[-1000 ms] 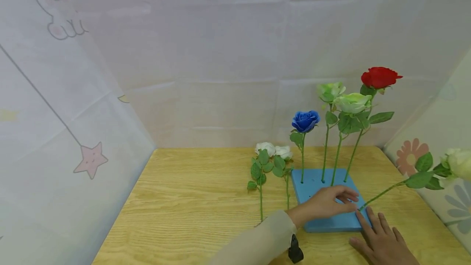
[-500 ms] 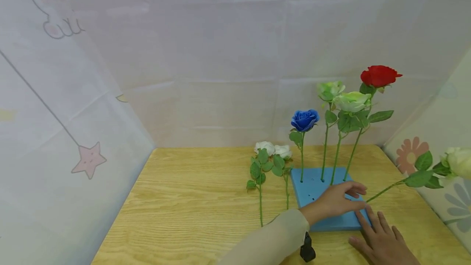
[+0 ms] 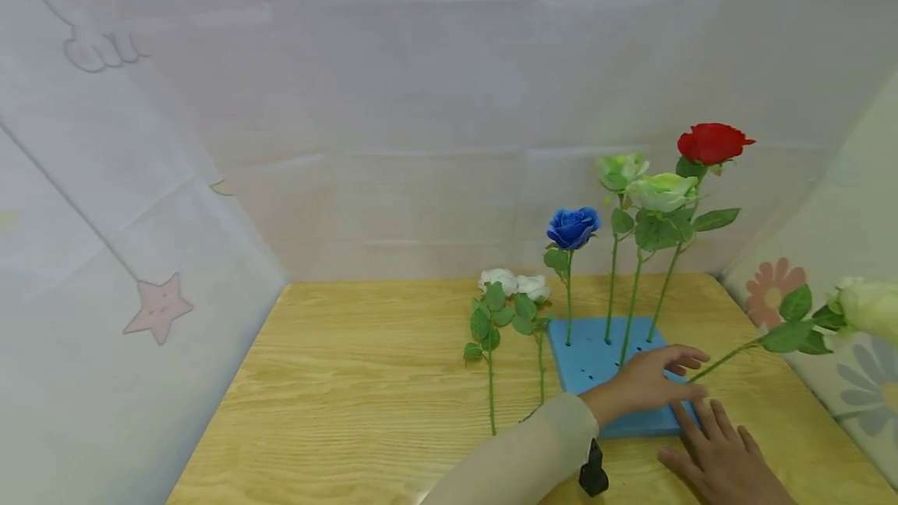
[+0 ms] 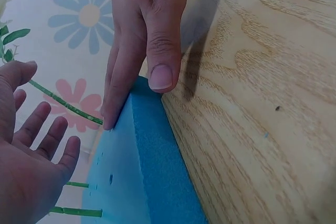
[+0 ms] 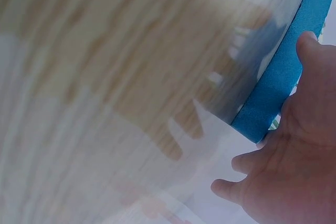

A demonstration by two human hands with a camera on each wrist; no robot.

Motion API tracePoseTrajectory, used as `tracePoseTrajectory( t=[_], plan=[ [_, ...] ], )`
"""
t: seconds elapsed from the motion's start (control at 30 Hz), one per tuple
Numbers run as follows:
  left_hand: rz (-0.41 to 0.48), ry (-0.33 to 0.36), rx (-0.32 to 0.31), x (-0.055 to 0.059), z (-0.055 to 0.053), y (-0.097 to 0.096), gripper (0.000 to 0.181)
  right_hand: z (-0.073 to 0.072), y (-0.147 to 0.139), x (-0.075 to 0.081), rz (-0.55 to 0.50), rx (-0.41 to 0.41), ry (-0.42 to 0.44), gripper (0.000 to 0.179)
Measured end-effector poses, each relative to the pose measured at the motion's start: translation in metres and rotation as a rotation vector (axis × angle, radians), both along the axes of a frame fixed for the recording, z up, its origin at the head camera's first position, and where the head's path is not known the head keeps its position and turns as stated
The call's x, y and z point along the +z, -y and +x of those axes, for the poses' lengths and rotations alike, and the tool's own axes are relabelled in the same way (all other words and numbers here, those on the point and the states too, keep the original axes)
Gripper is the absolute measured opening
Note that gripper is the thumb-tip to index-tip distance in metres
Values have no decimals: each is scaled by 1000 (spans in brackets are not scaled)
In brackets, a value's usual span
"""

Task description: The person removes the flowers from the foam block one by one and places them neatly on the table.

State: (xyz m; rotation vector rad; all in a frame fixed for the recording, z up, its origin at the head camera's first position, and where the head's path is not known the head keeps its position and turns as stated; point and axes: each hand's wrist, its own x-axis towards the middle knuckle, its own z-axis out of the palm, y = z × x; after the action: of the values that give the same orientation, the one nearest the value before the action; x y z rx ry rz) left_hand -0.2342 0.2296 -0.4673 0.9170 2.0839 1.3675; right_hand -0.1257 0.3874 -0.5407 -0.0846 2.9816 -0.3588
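Observation:
A blue foam block (image 3: 582,361) with small holes lies on the table. Beside the slanted stem of a cream rose (image 3: 870,310), my left hand (image 3: 648,380) hovers over the block's right part, its fingers loosely spread with nothing between them. The cream rose leans far out to the right; its stem (image 4: 68,107) meets the block near my right hand's fingertips. My right hand (image 3: 730,458) rests at the block's near right corner with straight fingers (image 4: 118,87) on its top. A blue rose (image 3: 574,227), a red rose (image 3: 714,143) and two green-white roses (image 3: 662,192) stand in the block.
Two white roses (image 3: 499,282) with leafy stems lie on the wooden table (image 3: 351,380) left of the block. A printed cloth backdrop (image 3: 421,100) rises behind and at both sides. A black strap piece (image 3: 593,470) hangs under the left sleeve.
My left hand has moved a little to the right, away from the block's middle. The right hand stays at the corner, and the cream rose keeps its lean. The head view has shifted slightly.

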Motion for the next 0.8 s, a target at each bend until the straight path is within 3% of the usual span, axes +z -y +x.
tracePoseTrajectory(
  t=[0.3, 0.53, 0.8],
  plan=[
    [43, 82, 74, -5, -1, -11, 39, 0, 1, 1, -34, 9, -11, 90],
    [45, 104, 123, -8, 1, -16, 35, 2, 2, 1, -41, 14, -25, 88],
    [31, 136, 137, -9, 3, -25, 27, 6, 2, 3, -47, 10, -29, 88]
  ],
)
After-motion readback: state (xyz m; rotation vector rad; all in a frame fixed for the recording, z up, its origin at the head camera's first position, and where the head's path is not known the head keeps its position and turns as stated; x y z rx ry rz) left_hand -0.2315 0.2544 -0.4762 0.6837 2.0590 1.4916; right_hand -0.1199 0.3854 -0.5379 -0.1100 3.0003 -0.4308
